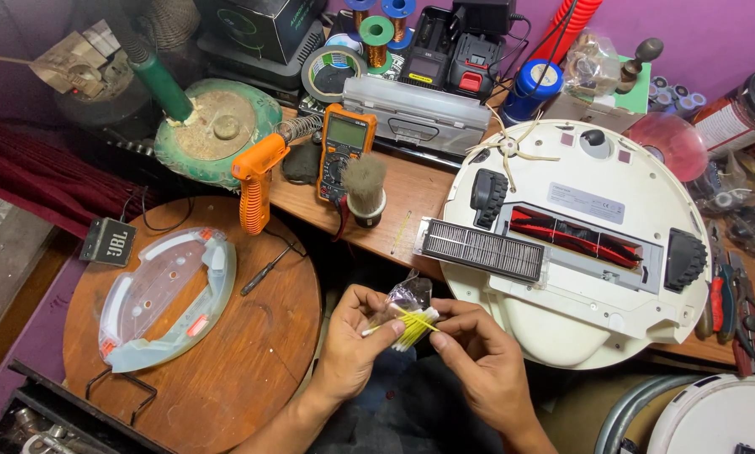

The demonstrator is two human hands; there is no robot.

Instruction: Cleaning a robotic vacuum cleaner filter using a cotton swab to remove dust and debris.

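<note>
Both hands meet low in the middle of the view: the left hand (pixel 352 340) pinches a small clear plastic bag (pixel 409 296) of yellow-stemmed cotton swabs (pixel 413 328) between thumb and fingers, and the right hand (pixel 478 357) pinches the swab stems with thumb and forefinger, its fingertips touching the bundle just beside the left thumb. Up and to the right of the right hand lies an upturned white robot vacuum (pixel 579 244), its red roller brush (pixel 575 238) showing, with a dark pleated filter (pixel 482 250) resting on its near-left edge, just above the hands. Left of the left hand stands a round wooden table (pixel 251 353) bearing a clear plastic tray (pixel 163 298) and a thin screwdriver (pixel 266 271). Farther up from the hands are an orange soldering gun (pixel 255 181), an orange multimeter (pixel 344 151) and a stubby brush (pixel 365 189). Pliers (pixel 731 307) lie well to the right of the right hand.
</note>
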